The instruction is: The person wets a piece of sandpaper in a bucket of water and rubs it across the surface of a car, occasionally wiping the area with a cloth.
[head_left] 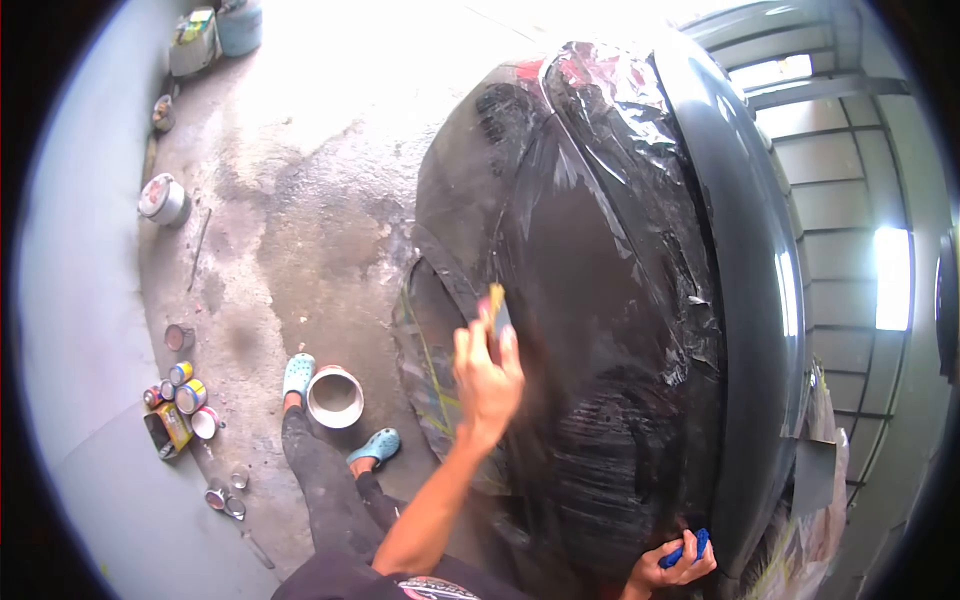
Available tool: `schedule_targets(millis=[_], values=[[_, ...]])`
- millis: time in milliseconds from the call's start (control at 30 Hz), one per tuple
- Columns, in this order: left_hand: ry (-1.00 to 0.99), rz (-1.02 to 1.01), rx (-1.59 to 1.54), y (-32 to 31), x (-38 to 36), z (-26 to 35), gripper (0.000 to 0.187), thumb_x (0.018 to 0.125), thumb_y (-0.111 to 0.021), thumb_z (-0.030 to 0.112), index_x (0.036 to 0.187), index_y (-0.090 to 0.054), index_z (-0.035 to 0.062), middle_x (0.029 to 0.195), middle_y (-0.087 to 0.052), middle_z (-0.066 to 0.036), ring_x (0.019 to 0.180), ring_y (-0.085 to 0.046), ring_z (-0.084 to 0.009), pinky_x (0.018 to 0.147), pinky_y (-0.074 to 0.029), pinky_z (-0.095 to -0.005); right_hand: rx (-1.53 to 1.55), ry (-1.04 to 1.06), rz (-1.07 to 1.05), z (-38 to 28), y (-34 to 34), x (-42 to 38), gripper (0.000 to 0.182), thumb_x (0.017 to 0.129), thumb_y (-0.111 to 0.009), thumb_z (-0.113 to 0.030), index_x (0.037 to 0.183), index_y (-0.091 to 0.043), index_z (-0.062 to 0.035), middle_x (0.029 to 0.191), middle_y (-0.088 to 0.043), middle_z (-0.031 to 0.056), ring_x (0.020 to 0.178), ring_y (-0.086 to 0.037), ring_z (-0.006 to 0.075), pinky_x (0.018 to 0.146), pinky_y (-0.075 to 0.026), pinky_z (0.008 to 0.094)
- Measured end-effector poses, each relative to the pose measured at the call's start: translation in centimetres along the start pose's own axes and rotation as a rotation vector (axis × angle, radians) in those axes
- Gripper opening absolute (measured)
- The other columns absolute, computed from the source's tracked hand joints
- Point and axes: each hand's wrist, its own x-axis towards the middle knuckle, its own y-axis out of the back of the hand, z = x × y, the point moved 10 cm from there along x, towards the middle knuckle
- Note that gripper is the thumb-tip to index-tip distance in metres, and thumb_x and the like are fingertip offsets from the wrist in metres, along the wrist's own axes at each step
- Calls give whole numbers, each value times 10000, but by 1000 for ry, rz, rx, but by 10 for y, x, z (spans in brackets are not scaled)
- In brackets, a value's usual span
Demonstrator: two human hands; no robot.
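Note:
My left hand [488,385] is closed round a small yellow-and-grey block [499,308], perhaps a sanding block, and holds it at the side of a dark car. The matte dark panel [585,235] lies just beyond my fingers. Low on the right, my right hand [680,568] grips a bunched blue cloth [697,543] against the car, beside the glossy dark panel [755,230]. Crumpled clear plastic film [625,110] covers part of the bodywork, and a tyre [503,115] shows at the far end.
A white bucket [335,397] stands on the wet concrete floor [330,240] between my feet in light blue clogs [300,374]. Several paint cans [190,396] line the left wall, with a larger tin [164,200] farther up. Masking paper [815,530] hangs at lower right.

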Motion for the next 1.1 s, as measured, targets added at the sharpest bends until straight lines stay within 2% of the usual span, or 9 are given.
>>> schedule_targets(millis=[100, 233, 433, 533, 567, 700, 833, 867, 1100], values=[[-26, 8, 1, -1, -28, -6, 391, 1083, -655, 183, 1395, -665, -51, 1020, -662, -248, 972, -650, -427, 865, -518, -522, 13, -2, -9, 2, 0, 0, 171, 1040, -604, -133, 1111, -735, -49, 1184, -654, 217, 1060, -637, 405, 947, -495, 576], [73, 15, 43, -12, 41, -29, 264, 1090, -655, 212, 1195, -681, -29, 1009, -661, -247, 946, -643, -432, 844, -506, -540, 5, 8, -3, -3, 3, 4, 168, 1042, -599, -127, 1106, -732, -48, 1161, -662, 214, 1049, -637, 403, 933, -495, 574], [8, -35, -23, -1, -21, -5, 258, 1070, -673, 190, 1205, -675, -29, 1010, -654, -251, 910, -660, -421, 826, -516, -535, 1, 3, -1, 2, 1, 0, 172, 1047, -604, -150, 1100, -739, -57, 1178, -662, 210, 1053, -636, 399, 936, -497, 577], [-38, 35, 16, -5, 23, -15, 219, 1078, -666, 185, 1154, -660, -20, 993, -648, -243, 911, -651, -435, 825, -510, -530, -9, 9, 0, 2, 2, 0, 179, 1055, -599, -159, 1099, -740, -59, 1171, -664, 209, 1051, -638, 397, 941, -498, 575], [88, -71, 44, -15, 35, -32, 385, 1073, -684, 208, 1401, -652, 10, 1079, -637, -269, 952, -663, -482, 853, -536, -557, -10, 9, -3, 1, 2, 2, 181, 1059, -597, -163, 1100, -740, -60, 1172, -664, 209, 1052, -639, 397, 944, -498, 575], [-42, -37, 20, -1, -19, -3, 439, 1048, -706, 186, 1440, -637, 1, 1088, -613, -244, 997, -667, -455, 856, -550, -538, -9, -1, 14, 2, 1, -1, 187, 1063, -597, -173, 1100, -740, -58, 1183, -663, 212, 1064, -643, 403, 956, -498, 573], [-81, 13, 58, -8, -8, -5, 345, 1048, -710, 197, 1326, -658, -1, 1103, -608, -243, 970, -670, -465, 847, -548, -548, -8, 10, 1, 1, 0, 1, 182, 1057, -598, -162, 1099, -737, -54, 1181, -666, 211, 1061, -643, 404, 954, -498, 574], [-91, 50, 14, -8, 14, -2, 249, 1064, -688, 178, 1188, -664, -37, 1019, -590, -228, 926, -615, -427, 842, -505, -515, -11, 11, 5, 1, 0, 1, 181, 1057, -598, -161, 1098, -737, -53, 1179, -667, 211, 1058, -642, 403, 950, -498, 574], [-153, 20, -27, -1, -30, 5, 430, 1056, -688, 178, 1416, -656, -56, 1096, -625, -238, 1005, -630, -403, 918, -524, -510, -4, -1, 10, 2, 0, 1, 181, 1053, -603, -166, 1084, -741, -53, 1163, -669, 211, 1044, -644, 398, 936, -501, 571]])
